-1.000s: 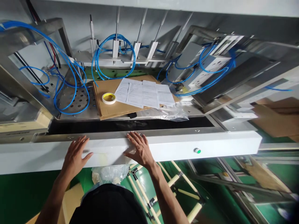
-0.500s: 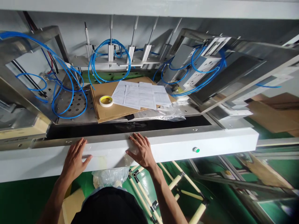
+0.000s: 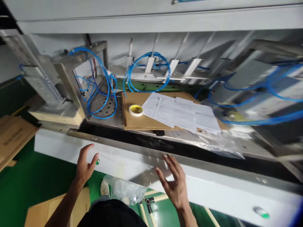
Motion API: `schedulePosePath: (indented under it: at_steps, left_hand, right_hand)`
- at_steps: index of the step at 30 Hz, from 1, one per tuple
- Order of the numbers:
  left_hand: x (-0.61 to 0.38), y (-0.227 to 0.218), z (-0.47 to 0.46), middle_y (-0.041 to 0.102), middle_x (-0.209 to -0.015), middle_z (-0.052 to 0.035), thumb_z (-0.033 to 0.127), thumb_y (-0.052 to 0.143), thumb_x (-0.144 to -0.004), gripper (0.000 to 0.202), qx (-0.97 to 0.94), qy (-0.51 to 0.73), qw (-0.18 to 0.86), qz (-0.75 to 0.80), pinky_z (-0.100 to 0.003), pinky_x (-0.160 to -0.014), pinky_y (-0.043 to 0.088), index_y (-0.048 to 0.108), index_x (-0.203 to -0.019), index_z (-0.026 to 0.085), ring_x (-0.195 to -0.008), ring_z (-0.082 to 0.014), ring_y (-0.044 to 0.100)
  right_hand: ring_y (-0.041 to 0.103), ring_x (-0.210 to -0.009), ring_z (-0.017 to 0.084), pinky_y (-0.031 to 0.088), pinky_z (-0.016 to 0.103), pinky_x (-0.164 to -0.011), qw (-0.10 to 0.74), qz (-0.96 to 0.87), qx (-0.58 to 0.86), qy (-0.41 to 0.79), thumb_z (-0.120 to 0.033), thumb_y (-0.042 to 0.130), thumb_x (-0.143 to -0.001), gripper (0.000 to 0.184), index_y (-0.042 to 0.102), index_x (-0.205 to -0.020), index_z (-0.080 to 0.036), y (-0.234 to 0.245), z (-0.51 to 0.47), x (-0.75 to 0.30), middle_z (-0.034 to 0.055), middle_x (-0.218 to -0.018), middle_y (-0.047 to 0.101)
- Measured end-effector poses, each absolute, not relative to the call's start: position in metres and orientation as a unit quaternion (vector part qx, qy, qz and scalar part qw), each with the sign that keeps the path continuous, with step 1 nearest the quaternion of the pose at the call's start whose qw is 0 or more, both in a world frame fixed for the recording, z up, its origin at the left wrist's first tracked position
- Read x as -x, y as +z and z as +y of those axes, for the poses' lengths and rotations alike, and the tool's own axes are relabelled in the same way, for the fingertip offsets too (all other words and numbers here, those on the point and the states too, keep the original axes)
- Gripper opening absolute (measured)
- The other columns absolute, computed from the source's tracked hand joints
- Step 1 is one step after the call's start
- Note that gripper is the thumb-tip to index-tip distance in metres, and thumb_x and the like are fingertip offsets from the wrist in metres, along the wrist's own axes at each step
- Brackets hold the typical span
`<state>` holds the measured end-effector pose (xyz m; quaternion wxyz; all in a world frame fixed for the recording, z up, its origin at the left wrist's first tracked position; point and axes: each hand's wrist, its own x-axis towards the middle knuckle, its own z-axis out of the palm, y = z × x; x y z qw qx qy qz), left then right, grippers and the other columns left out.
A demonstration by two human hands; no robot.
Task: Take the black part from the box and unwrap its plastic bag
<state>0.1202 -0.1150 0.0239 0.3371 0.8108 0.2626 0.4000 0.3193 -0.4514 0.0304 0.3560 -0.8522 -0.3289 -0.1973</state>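
Observation:
My left hand (image 3: 85, 162) is over the white front beam (image 3: 118, 160) of the machine, beside a green button (image 3: 97, 161), thumb and fingers apart. Nothing is in it. My right hand (image 3: 174, 179) is spread over the same beam further right, fingertips near its metal edge, also holding nothing. Whether either hand touches the beam, I cannot tell. Behind the beam, flat cardboard (image 3: 151, 124) lies on the machine bed. On it are a roll of tape (image 3: 135, 110) with a yellow core and several printed paper sheets (image 3: 182, 110).
Coiled blue hoses (image 3: 149, 56) hang around the metal cylinders at the back. A dark slot (image 3: 142, 140) runs behind the beam. Clear plastic film (image 3: 222, 145) lies right of the papers. Below are a plastic bag (image 3: 127, 189), cardboard (image 3: 56, 208) and a pipe frame (image 3: 157, 198).
The view has swung left, so the machine appears further right. Both hands have shifted on or off the beam's surface, and the left one now appears beside the green button.

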Motion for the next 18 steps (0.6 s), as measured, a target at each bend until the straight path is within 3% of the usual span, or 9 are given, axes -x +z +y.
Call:
schedulePosePath:
  at_steps: [3,5,8,10,14,18]
  left_hand:
    - [-0.099,0.012,-0.123,0.068,-0.102,-0.0106,0.060,0.059,-0.096,0.041,-0.741,0.448,0.335,0.372,-0.044,-0.096,0.056,0.063,-0.109,0.021,-0.098,-0.0264,0.068]
    - [-0.081,-0.002,-0.126,0.067,-0.094,-0.0086,0.062,0.057,-0.096,0.041,-0.715,0.449,0.320,0.430,-0.042,-0.091,0.056,0.062,-0.103,0.022,-0.090,-0.0242,0.067]
    - [-0.049,-0.027,-0.133,0.068,-0.095,-0.0093,0.059,0.055,-0.096,0.039,-0.693,0.418,0.306,0.502,-0.040,-0.087,0.056,0.064,-0.100,0.022,-0.088,-0.0236,0.066]
    - [-0.024,-0.045,-0.141,0.070,-0.094,-0.0093,0.056,0.057,-0.094,0.035,-0.681,0.386,0.299,0.546,-0.041,-0.087,0.056,0.065,-0.098,0.022,-0.088,-0.0243,0.067]
    - [0.035,-0.086,-0.177,0.073,-0.091,-0.0090,0.048,0.061,-0.088,0.027,-0.647,0.315,0.287,0.632,-0.045,-0.087,0.057,0.067,-0.094,0.022,-0.089,-0.0269,0.070]
    - [0.103,-0.130,-0.229,0.075,-0.094,-0.0094,0.041,0.063,-0.086,0.021,-0.600,0.234,0.286,0.709,-0.046,-0.089,0.058,0.068,-0.092,0.022,-0.093,-0.0277,0.072]
  right_hand:
    - [0.068,-0.120,0.039,0.059,0.062,-0.099,0.412,-0.279,0.833,-0.241,-0.052,0.066,-0.096,0.044,0.071,-0.131,-0.026,0.040,-0.441,-0.295,0.0170,-0.132,0.071]
    - [0.072,-0.103,0.037,0.064,0.056,-0.085,0.444,-0.257,0.827,-0.227,-0.051,0.067,-0.095,0.037,0.076,-0.117,-0.022,0.044,-0.433,-0.273,0.0179,-0.115,0.075]
    - [0.075,-0.081,0.032,0.066,0.048,-0.070,0.484,-0.309,0.812,-0.105,-0.045,0.066,-0.097,0.025,0.077,-0.101,-0.023,0.036,-0.422,-0.238,0.0139,-0.094,0.078]
    - [0.076,-0.074,0.032,0.067,0.050,-0.066,0.488,-0.393,0.779,0.018,-0.042,0.065,-0.097,0.019,0.079,-0.102,-0.030,0.021,-0.414,-0.219,0.0094,-0.090,0.080]
    - [0.078,-0.067,0.030,0.068,0.046,-0.057,0.411,-0.550,0.682,0.252,-0.037,0.064,-0.096,0.023,0.077,-0.113,-0.046,-0.028,-0.401,-0.191,-0.0001,-0.086,0.081]
    - [0.080,-0.071,0.031,0.071,0.043,-0.060,0.316,-0.617,0.638,0.335,-0.038,0.058,-0.100,0.026,0.076,-0.118,-0.042,-0.087,-0.409,-0.169,0.0020,-0.090,0.082]
